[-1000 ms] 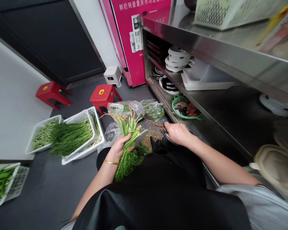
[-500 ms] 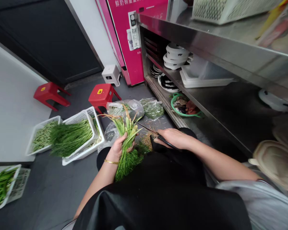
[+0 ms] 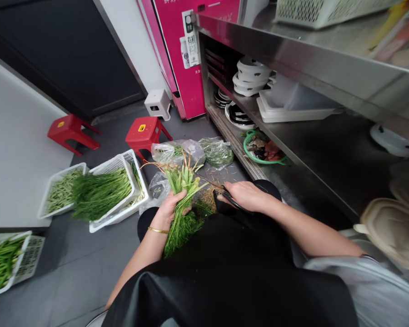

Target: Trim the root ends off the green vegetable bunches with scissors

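L hand (image 3: pixel 168 211): fingers wrapped tight round a bunch of greens (image 3: pixel 183 190), held upright above the lap, root ends up. R hand (image 3: pixel 247 195): fingers closed on scissors (image 3: pixel 229 198), blades just beside the bunch's top. Near on the floor, left, a white basket (image 3: pixel 136 175) w/ more greens.

The left hand (image 3: pixel 172 210) is clenched in a fist, thumb uppermost, and its bare forearm (image 3: pixel 139 259) reaches forward from the near left. The right hand (image 3: pixel 245 196) lies knuckles up just to its right, fingers curled closed. Its forearm (image 3: pixel 306 234) comes in from the right.
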Demonstrator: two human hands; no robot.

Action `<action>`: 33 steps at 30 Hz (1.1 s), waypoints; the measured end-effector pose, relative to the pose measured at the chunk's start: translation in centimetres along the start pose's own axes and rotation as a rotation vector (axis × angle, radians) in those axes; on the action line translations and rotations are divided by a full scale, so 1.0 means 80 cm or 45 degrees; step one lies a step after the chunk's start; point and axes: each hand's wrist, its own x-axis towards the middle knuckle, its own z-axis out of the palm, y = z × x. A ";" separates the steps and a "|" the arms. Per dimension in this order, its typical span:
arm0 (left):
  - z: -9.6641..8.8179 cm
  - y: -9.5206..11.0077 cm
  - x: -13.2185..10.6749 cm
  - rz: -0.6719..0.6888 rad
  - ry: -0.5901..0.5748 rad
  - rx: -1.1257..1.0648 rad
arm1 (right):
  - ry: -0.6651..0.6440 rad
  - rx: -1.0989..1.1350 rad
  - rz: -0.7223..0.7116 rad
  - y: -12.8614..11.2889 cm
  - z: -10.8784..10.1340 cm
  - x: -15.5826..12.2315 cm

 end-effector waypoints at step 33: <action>0.009 0.005 0.002 0.055 0.315 0.007 | 0.215 0.205 0.083 0.011 0.036 -0.009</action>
